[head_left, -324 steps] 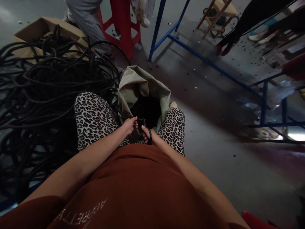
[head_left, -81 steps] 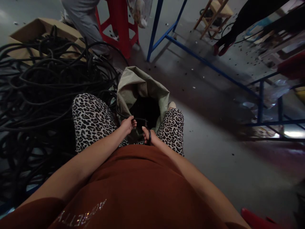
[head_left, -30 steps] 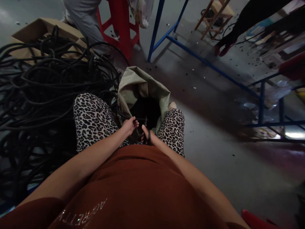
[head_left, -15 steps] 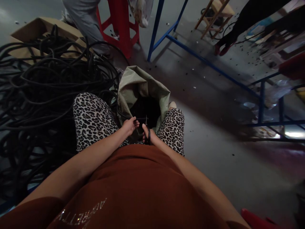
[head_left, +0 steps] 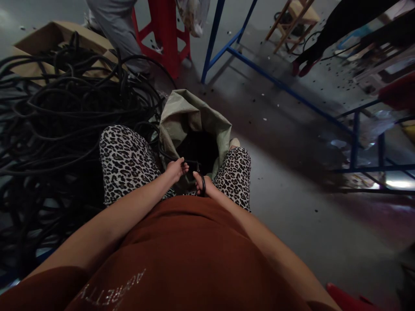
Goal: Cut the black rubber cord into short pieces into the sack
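Observation:
A black rubbery cord (head_left: 167,157) runs from the left over the rim of an open pale green sack (head_left: 212,113) to my left hand (head_left: 177,169), which is closed around it. The cord's end sticks out to the right, above the sack's dark opening. Black-handled scissors (head_left: 203,184) are held in my right hand (head_left: 200,183), just right of the left hand. Their blades point away from me and meet the cord near its end. Whatever lies inside the sack is too dark to make out.
A large tangle of black cord (head_left: 74,103) covers the floor at left, partly over a cardboard box (head_left: 35,41). Ahead stand a red stool (head_left: 165,39) and a blue metal frame (head_left: 246,62). Other people's legs (head_left: 118,30) show at the top.
The scissor blades, pointing up clear beside the cord's end before, now look lower and closed at the cord. Both hands stay in nearly the same place.

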The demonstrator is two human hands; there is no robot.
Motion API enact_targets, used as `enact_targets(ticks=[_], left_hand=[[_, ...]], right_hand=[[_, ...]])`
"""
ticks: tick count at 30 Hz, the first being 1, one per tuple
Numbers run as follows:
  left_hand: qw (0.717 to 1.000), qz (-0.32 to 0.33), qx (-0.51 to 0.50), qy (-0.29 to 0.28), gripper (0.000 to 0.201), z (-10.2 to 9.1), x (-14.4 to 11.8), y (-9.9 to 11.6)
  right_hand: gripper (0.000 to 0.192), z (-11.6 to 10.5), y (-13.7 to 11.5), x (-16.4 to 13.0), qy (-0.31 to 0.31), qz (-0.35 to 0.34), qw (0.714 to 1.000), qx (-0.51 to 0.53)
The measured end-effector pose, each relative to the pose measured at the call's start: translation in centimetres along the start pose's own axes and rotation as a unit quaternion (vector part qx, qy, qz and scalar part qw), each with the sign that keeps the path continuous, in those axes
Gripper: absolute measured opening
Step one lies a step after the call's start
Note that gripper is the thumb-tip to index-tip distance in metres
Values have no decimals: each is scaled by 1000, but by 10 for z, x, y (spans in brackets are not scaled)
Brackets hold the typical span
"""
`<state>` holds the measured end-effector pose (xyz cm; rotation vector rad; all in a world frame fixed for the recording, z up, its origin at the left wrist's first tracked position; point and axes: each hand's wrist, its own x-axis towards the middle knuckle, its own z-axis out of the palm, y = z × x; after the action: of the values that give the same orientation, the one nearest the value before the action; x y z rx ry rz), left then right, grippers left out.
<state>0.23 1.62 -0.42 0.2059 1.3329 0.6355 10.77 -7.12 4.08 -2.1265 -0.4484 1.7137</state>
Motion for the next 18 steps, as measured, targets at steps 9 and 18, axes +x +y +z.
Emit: enact_targets(ticks=[9,18], left_hand=[[1000,2,-7,2,14,-1,3,2],[999,-3,-36,-7,11,1,-2,6]], right_hand=[[47,-2,2,-3,3,5,998,55],[54,-4,-1,-14,-69,13,997,14]])
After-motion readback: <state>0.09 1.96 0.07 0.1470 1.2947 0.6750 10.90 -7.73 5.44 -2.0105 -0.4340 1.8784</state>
